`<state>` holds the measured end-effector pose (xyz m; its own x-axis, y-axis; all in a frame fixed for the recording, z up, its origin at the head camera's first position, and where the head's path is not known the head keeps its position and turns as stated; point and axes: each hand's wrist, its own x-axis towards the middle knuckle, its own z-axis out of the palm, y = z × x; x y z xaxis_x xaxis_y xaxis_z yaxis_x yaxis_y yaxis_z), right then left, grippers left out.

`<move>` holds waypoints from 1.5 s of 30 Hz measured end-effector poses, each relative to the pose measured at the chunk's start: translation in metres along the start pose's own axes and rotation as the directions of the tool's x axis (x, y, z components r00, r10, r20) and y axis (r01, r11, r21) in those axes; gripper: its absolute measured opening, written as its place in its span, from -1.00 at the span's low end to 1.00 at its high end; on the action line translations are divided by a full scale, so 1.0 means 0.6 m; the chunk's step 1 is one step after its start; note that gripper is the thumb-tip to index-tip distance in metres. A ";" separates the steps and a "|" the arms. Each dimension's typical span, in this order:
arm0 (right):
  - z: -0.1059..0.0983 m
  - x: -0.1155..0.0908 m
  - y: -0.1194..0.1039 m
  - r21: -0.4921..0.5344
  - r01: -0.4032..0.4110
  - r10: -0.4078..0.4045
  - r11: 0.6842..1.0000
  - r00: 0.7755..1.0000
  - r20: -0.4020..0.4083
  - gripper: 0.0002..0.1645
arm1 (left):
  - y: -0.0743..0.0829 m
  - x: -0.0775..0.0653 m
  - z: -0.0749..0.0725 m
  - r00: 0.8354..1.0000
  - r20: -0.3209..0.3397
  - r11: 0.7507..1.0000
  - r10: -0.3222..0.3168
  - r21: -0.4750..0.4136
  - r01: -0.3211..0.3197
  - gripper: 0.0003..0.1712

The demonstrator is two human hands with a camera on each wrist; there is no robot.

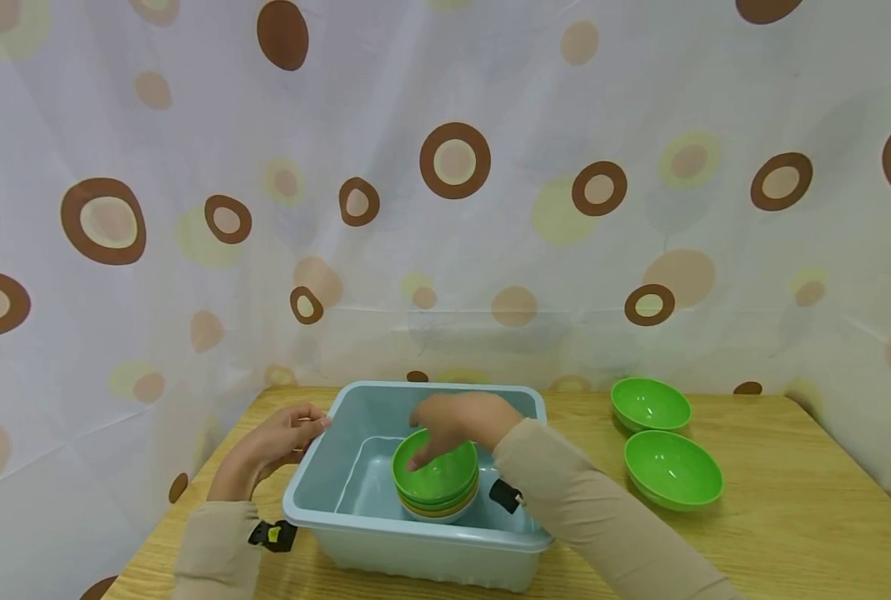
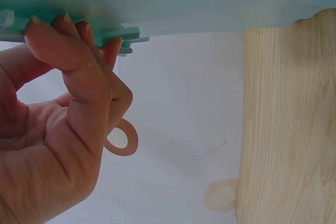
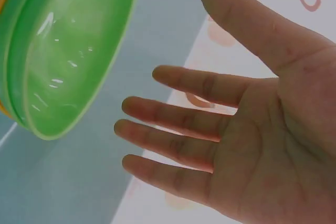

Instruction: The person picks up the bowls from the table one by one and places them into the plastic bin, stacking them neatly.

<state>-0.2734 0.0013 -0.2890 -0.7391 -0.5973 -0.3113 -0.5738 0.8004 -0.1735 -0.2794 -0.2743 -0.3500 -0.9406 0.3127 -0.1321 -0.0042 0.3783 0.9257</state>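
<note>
A light blue plastic basin [image 1: 415, 546] stands on the table. Inside it is a stack of bowls [image 1: 436, 483], green on top with yellowish and pale ones beneath. My left hand [image 1: 283, 442] grips the basin's left rim; in the left wrist view its bent fingers [image 2: 79, 61] reach up under that rim. Above the stack hovers my right hand [image 1: 460, 421]. The right wrist view shows this hand [image 3: 241, 124] with fingers spread and nothing in the palm, apart from the green top bowl [image 3: 79, 56].
Two green bowls sit on the wooden table [image 1: 783, 467] to the right of the basin, a farther bowl [image 1: 649, 404] and a nearer bowl [image 1: 673, 471] close together. Behind the table hangs a white curtain [image 1: 385, 267] with brown and beige circles.
</note>
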 end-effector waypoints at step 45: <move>-0.001 -0.134 0.101 -0.104 0.251 -0.222 0.962 0.506 -0.833 -0.75 | -0.001 -0.002 0.001 1.000 0.004 1.000 0.010 -0.013 -0.010 -0.65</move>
<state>-0.2490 0.0976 -0.2741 -0.5406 -0.5222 0.6596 -0.7743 0.6154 -0.1474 -0.2782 -0.2742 -0.3503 -0.9391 0.3203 -0.1244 0.0008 0.3640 0.9314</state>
